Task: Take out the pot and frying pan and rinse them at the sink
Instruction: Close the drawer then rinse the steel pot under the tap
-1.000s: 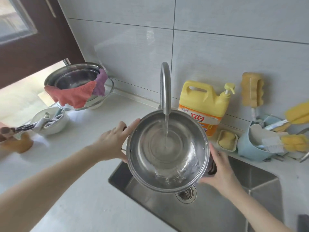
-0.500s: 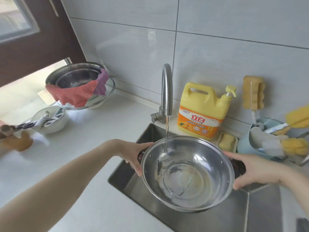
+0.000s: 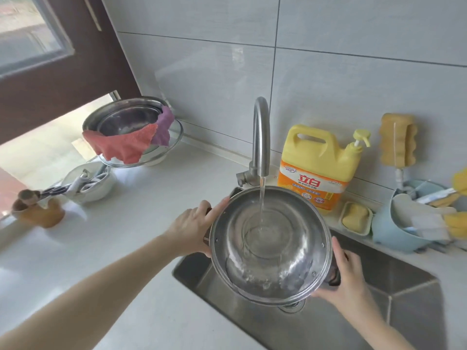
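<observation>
Over the sink (image 3: pixel 417 294), you hold the pot (image 3: pixel 270 245) under the running tap (image 3: pixel 261 137), left hand (image 3: pixel 194 227) and right hand (image 3: pixel 347 280) each gripping a side handle. Tilted toward you and filling, it could slop onto the counter (image 3: pixel 141 248) or slip from wet fingers.

Half a second ago the pot (image 3: pixel 270 245) sat lower and to the right, tipped with its mouth toward the person and the water striking near its back rim. Now it is up under the tap (image 3: pixel 260 137), and the stream falls into the middle. The left hand (image 3: pixel 193 227) and right hand (image 3: pixel 347 276) have moved with its handles.
</observation>
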`<state>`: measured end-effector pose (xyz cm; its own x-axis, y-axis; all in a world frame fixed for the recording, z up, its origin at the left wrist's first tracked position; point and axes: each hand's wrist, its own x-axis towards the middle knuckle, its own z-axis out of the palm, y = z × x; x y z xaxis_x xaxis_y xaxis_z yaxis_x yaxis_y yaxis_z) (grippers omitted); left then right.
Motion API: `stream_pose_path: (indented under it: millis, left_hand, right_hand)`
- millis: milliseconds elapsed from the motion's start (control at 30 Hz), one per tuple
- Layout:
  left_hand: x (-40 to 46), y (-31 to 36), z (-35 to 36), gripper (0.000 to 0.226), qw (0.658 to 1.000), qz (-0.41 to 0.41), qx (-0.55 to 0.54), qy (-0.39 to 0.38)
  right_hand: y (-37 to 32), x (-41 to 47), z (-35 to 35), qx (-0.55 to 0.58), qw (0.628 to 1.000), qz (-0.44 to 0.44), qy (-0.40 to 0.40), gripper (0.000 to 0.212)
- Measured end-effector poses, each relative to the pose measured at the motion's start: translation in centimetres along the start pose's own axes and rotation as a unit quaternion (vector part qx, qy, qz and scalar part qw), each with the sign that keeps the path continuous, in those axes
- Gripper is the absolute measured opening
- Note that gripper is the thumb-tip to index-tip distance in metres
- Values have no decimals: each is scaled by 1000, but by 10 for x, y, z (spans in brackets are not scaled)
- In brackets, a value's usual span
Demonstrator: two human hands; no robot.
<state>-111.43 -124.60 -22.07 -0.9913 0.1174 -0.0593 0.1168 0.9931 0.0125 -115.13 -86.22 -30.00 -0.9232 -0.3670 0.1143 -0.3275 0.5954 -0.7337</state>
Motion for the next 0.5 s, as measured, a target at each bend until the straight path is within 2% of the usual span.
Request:
stream_pose_path:
  millis: [100,233,400,500]
  left_hand:
    - [-11,11,30,153,992,-9,-30,118]
    - [-19,25,62,133,976,-27,-64,206]
    - [-24,23,76,131,970,-65,-92,215]
    - [-27,15,74,132,969,-91,-121,195]
  right_hand:
    - [1,-1,-22,-90,994,-58,24,148]
    - [-4,-1,-43,-154,981,-112,47,152]
    - [-16,15,-46,-181,972,-148,17,151]
    - [-23,30,-41,-181,970,-164,-1,149]
